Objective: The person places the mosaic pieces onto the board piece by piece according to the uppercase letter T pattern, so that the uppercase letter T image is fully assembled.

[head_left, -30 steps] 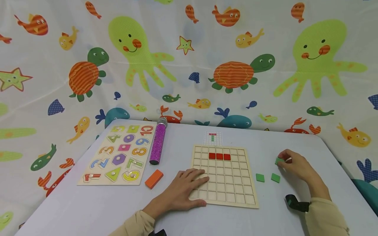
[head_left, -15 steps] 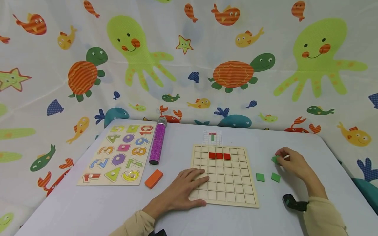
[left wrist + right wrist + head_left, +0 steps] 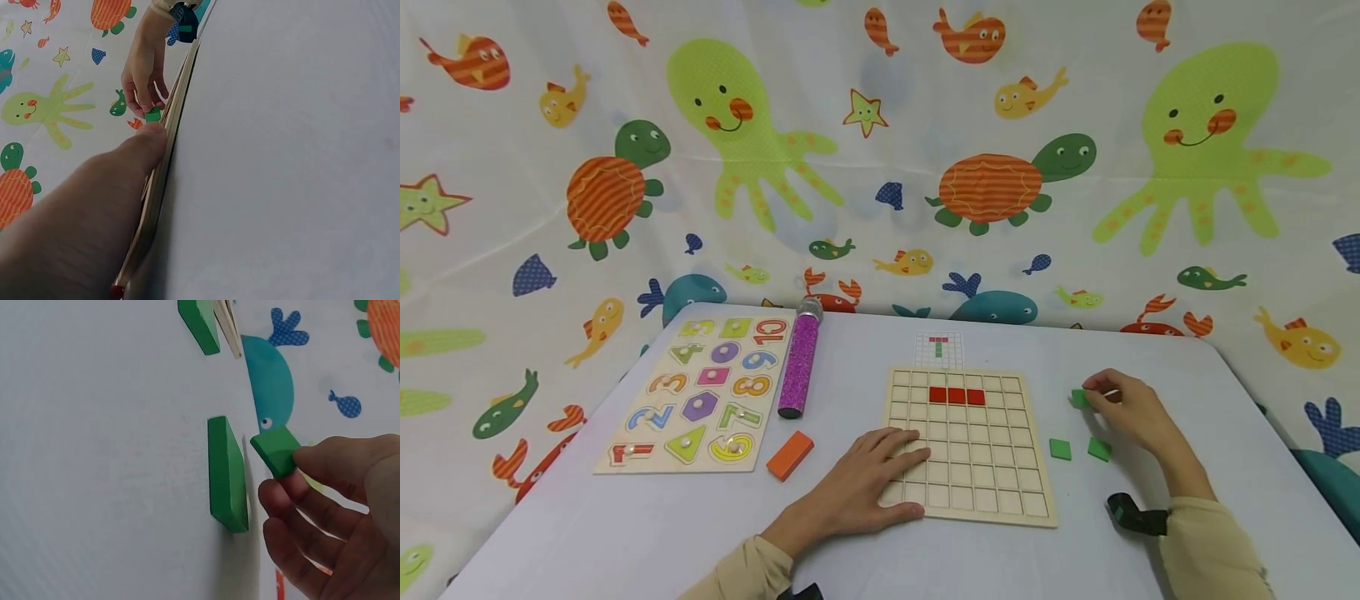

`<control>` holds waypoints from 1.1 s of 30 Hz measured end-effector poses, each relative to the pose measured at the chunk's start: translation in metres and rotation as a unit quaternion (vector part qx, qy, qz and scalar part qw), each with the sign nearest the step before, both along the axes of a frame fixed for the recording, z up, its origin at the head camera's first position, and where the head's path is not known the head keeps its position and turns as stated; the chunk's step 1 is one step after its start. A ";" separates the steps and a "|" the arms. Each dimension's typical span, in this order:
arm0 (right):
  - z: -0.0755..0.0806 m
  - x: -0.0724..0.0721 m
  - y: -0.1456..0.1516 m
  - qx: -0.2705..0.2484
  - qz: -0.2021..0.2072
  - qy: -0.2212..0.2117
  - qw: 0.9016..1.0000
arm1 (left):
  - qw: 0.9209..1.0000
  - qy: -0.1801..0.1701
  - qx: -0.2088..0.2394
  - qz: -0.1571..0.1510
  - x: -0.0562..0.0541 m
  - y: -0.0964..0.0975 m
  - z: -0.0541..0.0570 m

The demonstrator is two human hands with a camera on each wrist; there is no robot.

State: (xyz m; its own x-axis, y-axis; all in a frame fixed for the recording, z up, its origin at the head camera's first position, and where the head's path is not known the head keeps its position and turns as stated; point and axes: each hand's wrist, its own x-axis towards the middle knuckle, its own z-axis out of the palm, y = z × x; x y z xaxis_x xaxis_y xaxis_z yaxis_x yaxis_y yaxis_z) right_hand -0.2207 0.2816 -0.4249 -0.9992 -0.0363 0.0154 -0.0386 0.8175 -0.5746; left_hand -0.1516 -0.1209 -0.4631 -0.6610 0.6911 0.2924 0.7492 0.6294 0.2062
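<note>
My right hand (image 3: 1131,410) pinches a small green square tile (image 3: 277,451) between thumb and fingers, right of the board and off the table. Two more green tiles lie beneath it, one tile (image 3: 1060,450) nearer the board and another tile (image 3: 1100,449) beside it. The wooden grid board (image 3: 1000,521) carries a row of three red tiles (image 3: 957,396) near its top. My left hand (image 3: 868,483) rests with spread fingers on the board's left edge. A printed card (image 3: 951,354) behind the board shows a red and green T pattern.
At the left lies a number-and-shape puzzle board (image 3: 682,458), with a purple glittery microphone (image 3: 801,362) along its right side. An orange block (image 3: 790,456) lies between the puzzle and my left hand. A patterned cloth (image 3: 880,167) hangs behind the table.
My right hand has moved left toward the board, carrying the green tile. My left hand has stayed on the board, and the other tiles lie as before.
</note>
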 end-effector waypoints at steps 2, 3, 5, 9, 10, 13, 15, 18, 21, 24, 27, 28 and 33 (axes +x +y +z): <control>0.000 0.000 -0.003 -0.002 0.002 0.002 1.000 | 1.000 0.000 0.000 0.000 0.000 0.000 0.000; 0.000 -0.001 -0.004 -0.004 0.004 0.004 1.000 | 1.000 0.000 0.000 0.000 0.000 0.000 0.000; 0.000 -0.001 -0.007 -0.005 0.009 0.008 1.000 | 1.000 0.000 0.001 0.000 0.000 0.000 0.000; 0.001 -0.001 -0.012 -0.003 0.015 0.016 1.000 | 1.000 0.001 0.003 -0.002 0.000 0.000 0.000; 0.001 -0.001 -0.013 -0.003 0.017 0.020 1.000 | 1.000 0.000 0.003 -0.002 0.000 0.000 0.000; 0.002 -0.001 -0.016 -0.006 0.022 0.034 0.999 | 1.000 -0.004 0.001 -0.001 0.000 0.000 -0.001; 0.002 -0.002 -0.018 -0.007 0.024 0.042 0.999 | 1.000 -0.007 -0.001 0.000 0.000 0.000 -0.001; 0.001 -0.002 -0.021 -0.011 0.020 0.047 0.999 | 1.000 -0.013 -0.004 0.003 0.001 -0.001 -0.001; 0.001 -0.002 -0.025 -0.014 0.020 0.051 0.998 | 1.000 -0.018 -0.005 0.006 0.001 -0.001 -0.001; 0.001 -0.002 -0.030 -0.021 0.025 0.061 0.998 | 1.000 -0.014 -0.005 0.006 0.001 0.000 -0.001; 0.002 -0.002 -0.034 -0.027 0.031 0.077 0.996 | 1.000 -0.007 -0.005 0.004 0.001 0.000 -0.001; 0.002 -0.002 -0.036 -0.027 0.031 0.082 0.996 | 1.000 -0.004 -0.005 0.004 0.000 0.000 -0.001; 0.002 -0.001 -0.044 -0.034 0.035 0.107 0.993 | 1.000 0.001 -0.008 0.003 0.000 0.000 -0.002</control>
State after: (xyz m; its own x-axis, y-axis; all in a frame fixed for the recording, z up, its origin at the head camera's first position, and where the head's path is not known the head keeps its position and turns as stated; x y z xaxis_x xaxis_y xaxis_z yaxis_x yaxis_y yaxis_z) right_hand -0.2215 0.2372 -0.4230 -0.9679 -0.0965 0.2323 -0.2208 0.7680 -0.6012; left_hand -0.1516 -0.1208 -0.4647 -0.6640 0.6921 0.2832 0.7464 0.6364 0.1948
